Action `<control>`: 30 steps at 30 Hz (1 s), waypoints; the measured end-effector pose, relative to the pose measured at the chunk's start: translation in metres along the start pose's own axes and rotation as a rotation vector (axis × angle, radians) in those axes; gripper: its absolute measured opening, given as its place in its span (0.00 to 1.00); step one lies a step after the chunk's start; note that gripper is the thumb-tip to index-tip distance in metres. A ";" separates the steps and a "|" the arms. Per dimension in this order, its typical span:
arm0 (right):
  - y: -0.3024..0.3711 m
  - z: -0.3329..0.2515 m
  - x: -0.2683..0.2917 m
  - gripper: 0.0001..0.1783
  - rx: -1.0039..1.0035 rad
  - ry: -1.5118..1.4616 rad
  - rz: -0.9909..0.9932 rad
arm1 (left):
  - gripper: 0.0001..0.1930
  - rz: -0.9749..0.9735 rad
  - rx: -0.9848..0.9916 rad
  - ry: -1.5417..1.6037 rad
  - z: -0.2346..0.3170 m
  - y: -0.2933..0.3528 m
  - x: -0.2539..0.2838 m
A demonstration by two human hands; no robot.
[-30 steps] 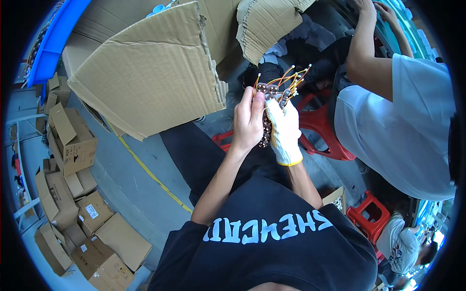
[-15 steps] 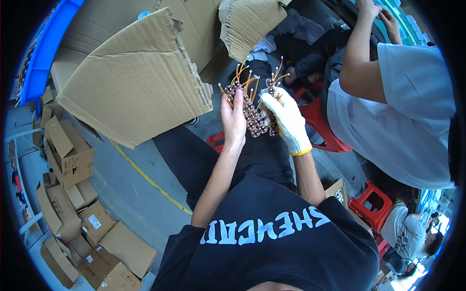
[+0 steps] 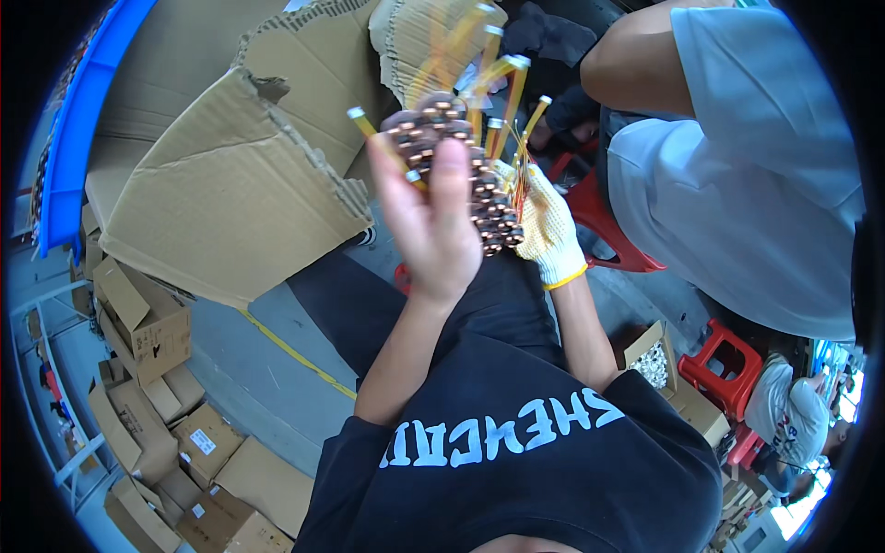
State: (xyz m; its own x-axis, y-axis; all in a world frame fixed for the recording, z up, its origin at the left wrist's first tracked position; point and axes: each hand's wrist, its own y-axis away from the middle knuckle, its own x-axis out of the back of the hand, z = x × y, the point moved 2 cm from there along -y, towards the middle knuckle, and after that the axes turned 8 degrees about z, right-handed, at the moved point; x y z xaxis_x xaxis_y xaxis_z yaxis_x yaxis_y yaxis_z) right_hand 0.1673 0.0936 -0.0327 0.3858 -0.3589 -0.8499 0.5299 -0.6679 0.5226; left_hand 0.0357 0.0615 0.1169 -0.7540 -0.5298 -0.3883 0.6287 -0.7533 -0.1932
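Observation:
My bare left hand (image 3: 429,226) grips a bundle of dark wired modules (image 3: 495,210) with rows of small round coppery spots, its thumb pressed over the front. Yellow-orange leads with white tips (image 3: 516,78) stick up from the bundle, smeared by motion. On the right, my right hand (image 3: 550,230) wears a white knit glove with a yellow cuff. It is closed at the bundle's right edge, around a part with thin orange-red wires (image 3: 523,189). The bundle hides some of its fingertips. Both hands are in front of my lap.
Large torn cardboard (image 3: 230,184) stands at the left, beside a blue bin (image 3: 78,129). Cardboard boxes (image 3: 207,442) are piled lower left. A person in a light shirt (image 3: 737,203) is close on the right, near red stools (image 3: 724,364). An open box of small pale pieces (image 3: 653,364) lies by my right elbow.
My left hand has risen and come closer with its bundle, which is now turned and blurred. The gloved right hand has turned, and its separate module strip now lies mostly behind the bundle.

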 end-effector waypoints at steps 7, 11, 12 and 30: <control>0.001 -0.043 0.036 0.25 0.130 0.151 -0.096 | 0.10 0.019 0.393 -0.212 -0.045 0.005 0.044; 0.010 -0.045 0.014 0.26 0.311 0.273 0.014 | 0.14 0.043 0.679 -0.267 -0.147 0.049 0.087; 0.009 -0.045 0.008 0.26 0.306 0.277 0.010 | 0.14 0.049 0.674 -0.266 -0.165 0.052 0.095; 0.028 -0.024 -0.052 0.23 0.587 0.840 0.074 | 0.23 -0.141 0.073 -0.945 -0.200 0.067 0.059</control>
State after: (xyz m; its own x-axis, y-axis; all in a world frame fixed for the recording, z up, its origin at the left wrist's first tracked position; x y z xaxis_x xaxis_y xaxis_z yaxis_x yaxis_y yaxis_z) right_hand 0.1800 0.1097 0.0277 0.9261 0.0092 -0.3772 0.1173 -0.9572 0.2648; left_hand 0.0713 0.0575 -0.0991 -0.6836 -0.5036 0.5283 0.5308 -0.8398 -0.1137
